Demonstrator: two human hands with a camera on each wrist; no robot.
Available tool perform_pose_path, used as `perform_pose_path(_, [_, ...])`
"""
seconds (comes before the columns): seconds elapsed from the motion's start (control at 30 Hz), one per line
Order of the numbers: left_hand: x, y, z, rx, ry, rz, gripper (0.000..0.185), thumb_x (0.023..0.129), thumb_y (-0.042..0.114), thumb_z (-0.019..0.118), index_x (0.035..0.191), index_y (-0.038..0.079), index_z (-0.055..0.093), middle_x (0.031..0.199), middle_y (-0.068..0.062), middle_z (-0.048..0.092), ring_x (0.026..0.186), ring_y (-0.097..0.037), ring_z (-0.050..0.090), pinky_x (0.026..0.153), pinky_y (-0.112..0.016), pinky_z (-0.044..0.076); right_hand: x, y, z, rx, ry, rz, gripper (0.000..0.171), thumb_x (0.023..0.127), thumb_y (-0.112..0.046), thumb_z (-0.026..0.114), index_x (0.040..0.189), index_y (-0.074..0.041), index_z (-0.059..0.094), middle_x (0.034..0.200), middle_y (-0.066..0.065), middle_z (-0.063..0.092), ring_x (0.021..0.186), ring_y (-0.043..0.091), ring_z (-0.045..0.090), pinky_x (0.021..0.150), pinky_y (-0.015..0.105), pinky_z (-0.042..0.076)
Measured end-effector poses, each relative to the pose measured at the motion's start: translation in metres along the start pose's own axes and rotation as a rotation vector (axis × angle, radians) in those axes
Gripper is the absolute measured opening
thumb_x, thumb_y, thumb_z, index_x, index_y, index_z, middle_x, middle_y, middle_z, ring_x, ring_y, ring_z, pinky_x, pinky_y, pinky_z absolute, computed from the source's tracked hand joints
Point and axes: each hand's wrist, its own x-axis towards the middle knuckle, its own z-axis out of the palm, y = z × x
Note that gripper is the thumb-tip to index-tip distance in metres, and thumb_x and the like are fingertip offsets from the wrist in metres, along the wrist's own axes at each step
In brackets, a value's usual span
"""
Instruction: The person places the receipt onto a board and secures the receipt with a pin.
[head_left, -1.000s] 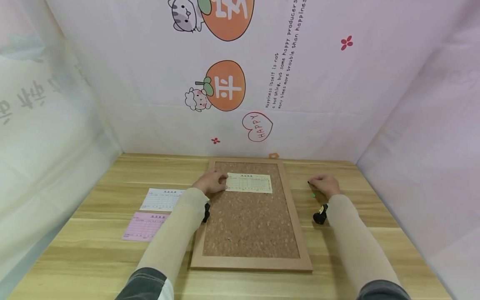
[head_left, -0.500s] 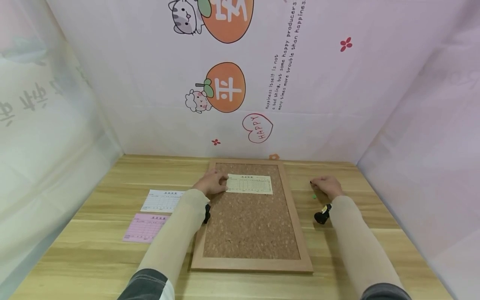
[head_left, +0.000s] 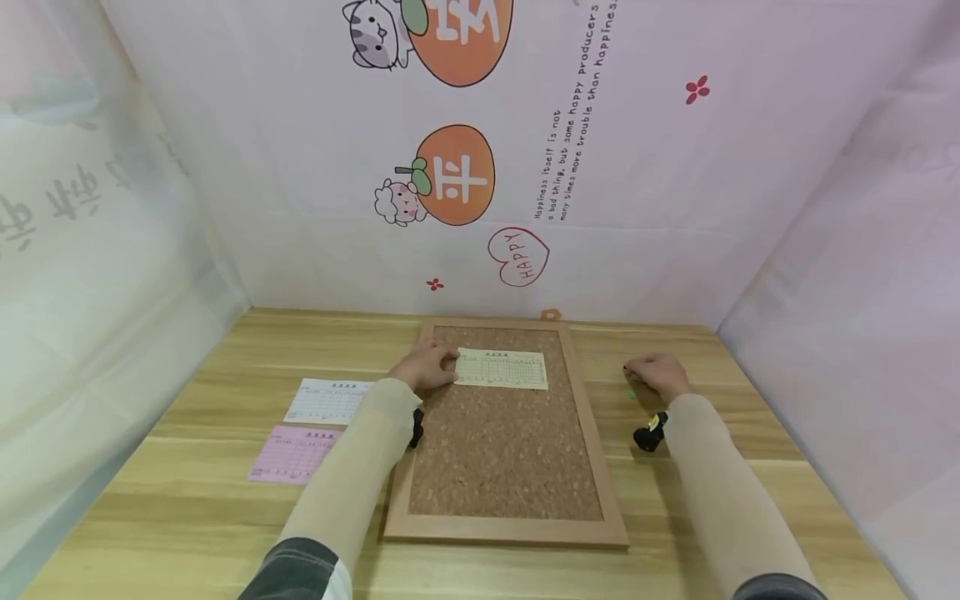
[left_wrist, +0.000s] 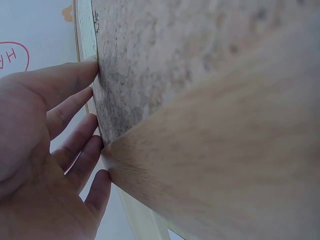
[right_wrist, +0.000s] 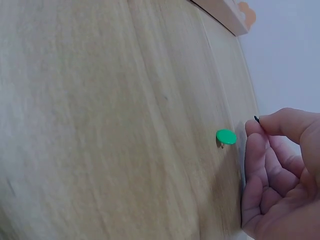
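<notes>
A pale yellow form (head_left: 501, 369) lies across the upper part of a framed cork board (head_left: 510, 458). My left hand (head_left: 424, 365) rests its fingertips at the form's left end. In the left wrist view the fingers (left_wrist: 80, 142) of that hand are spread and gently bent along the board's frame. To the right of the board, my right hand (head_left: 660, 375) pinches a small black thumbtack (right_wrist: 257, 119) between thumb and forefinger; only its dark edge shows. Close by on the table is a green thumbtack (right_wrist: 226, 136), its pin pointing downward.
Left of the board, a white form (head_left: 324, 402) and a pink form (head_left: 288, 454) lie on the wooden table (head_left: 187, 500), partly hidden by my left sleeve. Behind the table hangs a printed white cloth (head_left: 622, 250), with more cloth at both sides.
My right hand has shifted very slightly to the right, still holding the black thumbtack. My left hand stays at the yellow form. The head view has moved a little.
</notes>
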Motion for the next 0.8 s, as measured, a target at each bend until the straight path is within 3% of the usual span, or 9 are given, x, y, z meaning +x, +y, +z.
perform_pose_path(0.33, [0.002, -0.003, 0.001, 0.005, 0.003, -0.004, 0.048, 0.101, 0.025, 0.064, 0.145, 0.014, 0.052, 0.161, -0.013, 0.026, 0.146, -0.036, 0.024, 0.113, -0.053, 0.029, -0.001, -0.002, 0.002, -0.012, 0.019, -0.026, 0.041, 0.096, -0.023, 0.063, 0.124, 0.007, 0.066, 0.101, 0.008, 0.075, 0.093, 0.017, 0.064, 0.103, 0.05, 0.041])
perform_pose_path(0.57, [0.003, -0.004, 0.002, 0.003, 0.003, -0.009, 0.048, 0.1, 0.025, 0.064, 0.145, 0.014, 0.052, 0.162, -0.013, 0.023, 0.147, -0.035, 0.022, 0.114, -0.053, 0.028, 0.0, -0.004, 0.002, 0.019, -0.006, -0.036, 0.04, 0.097, -0.02, 0.062, 0.125, 0.009, 0.064, 0.104, 0.011, 0.074, 0.083, 0.007, 0.066, 0.081, 0.026, 0.051])
perform_pose_path(0.7, [0.001, -0.002, 0.001, 0.013, -0.005, -0.009, 0.049, 0.101, 0.026, 0.063, 0.146, 0.015, 0.051, 0.163, -0.014, 0.022, 0.148, -0.036, 0.02, 0.114, -0.054, 0.027, 0.001, -0.008, 0.002, 0.046, -0.044, -0.04, 0.043, 0.099, -0.017, 0.058, 0.129, 0.013, 0.059, 0.093, 0.006, 0.073, 0.082, 0.007, 0.064, 0.075, 0.021, 0.051])
perform_pose_path(0.8, [0.0, -0.001, 0.0, 0.015, -0.009, -0.011, 0.049, 0.101, 0.026, 0.063, 0.147, 0.015, 0.05, 0.163, -0.013, 0.022, 0.148, -0.036, 0.019, 0.114, -0.055, 0.027, 0.003, -0.012, 0.002, 0.056, -0.083, -0.047, 0.044, 0.102, -0.017, 0.053, 0.133, 0.014, 0.054, 0.076, -0.002, 0.063, 0.074, 0.009, 0.057, 0.075, 0.024, 0.05])
